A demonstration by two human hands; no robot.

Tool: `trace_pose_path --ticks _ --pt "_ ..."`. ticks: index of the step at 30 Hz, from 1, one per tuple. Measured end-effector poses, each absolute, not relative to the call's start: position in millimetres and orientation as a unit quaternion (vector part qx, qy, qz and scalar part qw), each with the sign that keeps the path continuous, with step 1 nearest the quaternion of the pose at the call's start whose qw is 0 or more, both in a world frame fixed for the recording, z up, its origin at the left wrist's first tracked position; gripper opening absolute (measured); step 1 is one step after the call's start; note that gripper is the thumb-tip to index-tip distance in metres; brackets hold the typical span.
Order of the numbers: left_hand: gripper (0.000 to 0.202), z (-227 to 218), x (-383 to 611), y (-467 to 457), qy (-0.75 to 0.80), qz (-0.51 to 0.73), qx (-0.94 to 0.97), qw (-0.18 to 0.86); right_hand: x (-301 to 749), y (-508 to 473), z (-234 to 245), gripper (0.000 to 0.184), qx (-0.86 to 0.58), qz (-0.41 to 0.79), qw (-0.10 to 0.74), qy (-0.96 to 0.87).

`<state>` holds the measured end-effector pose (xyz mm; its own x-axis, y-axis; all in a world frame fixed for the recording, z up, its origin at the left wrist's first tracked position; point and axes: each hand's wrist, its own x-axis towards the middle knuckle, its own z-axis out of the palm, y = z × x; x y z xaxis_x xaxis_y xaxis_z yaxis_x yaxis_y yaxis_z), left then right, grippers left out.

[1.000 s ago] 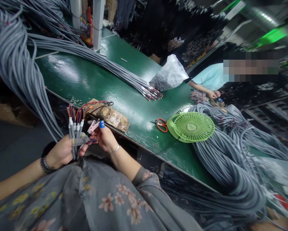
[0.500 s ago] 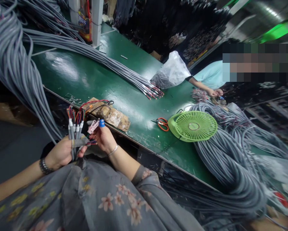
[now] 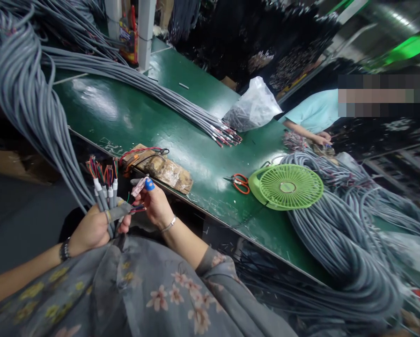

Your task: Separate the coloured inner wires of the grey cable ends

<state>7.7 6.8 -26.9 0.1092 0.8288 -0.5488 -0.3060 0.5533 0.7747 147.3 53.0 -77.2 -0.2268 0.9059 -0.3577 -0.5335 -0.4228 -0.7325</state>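
Note:
My left hand point(image 3: 97, 223) is closed around several grey cables point(image 3: 110, 200), whose white-banded ends and stripped coloured wires point upward. Its thumb, wrapped in grey, presses on one more cable end with dark and red wires point(image 3: 138, 209) that stick out to the right. Close beside them, my right hand point(image 3: 157, 206), with blue wrap on one digit, pinches a small pale pink tool point(image 3: 138, 186); its exact kind is not clear. The right fingers are partly hidden behind the wires. From the held cables, a long thick hank point(image 3: 23, 84) runs up to the left.
On the green table point(image 3: 195, 157) lie a taped brown block point(image 3: 167, 171) with wires, orange-handled scissors point(image 3: 240, 183), a green fan point(image 3: 286, 186) and a cable bundle point(image 3: 181, 105). A plastic bag point(image 3: 254, 105) stands beyond. Coiled cables point(image 3: 343, 248) and a co-worker point(image 3: 311, 114) are at right.
The whole view has shifted slightly, so things sit further right. The upright cable ends in my left hand lean more to the left and spread apart. My right hand keeps the pink tool, which is turned slightly.

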Motion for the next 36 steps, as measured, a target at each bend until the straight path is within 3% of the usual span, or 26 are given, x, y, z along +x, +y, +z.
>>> trace_pose_path --ticks 13,22,27,33,36 --pt "0.033 -32 9 14 0.51 0.404 0.26 0.714 146 53 -67 0.041 -0.411 0.736 0.498 -0.203" --pt "0.035 -29 1 4 0.531 0.416 0.228 0.702 151 54 -61 0.053 -0.396 0.793 0.424 -0.188" --pt "0.036 -28 4 -1 0.532 0.466 0.206 0.676 151 54 -65 0.037 -0.393 0.758 0.466 -0.231" --pt "0.037 -25 12 4 0.544 0.468 0.203 0.666 149 51 -77 0.046 -0.453 0.667 0.506 -0.307" --pt "0.037 -27 13 5 0.541 0.462 0.219 0.668 148 55 -79 0.047 -0.438 0.704 0.485 -0.278"
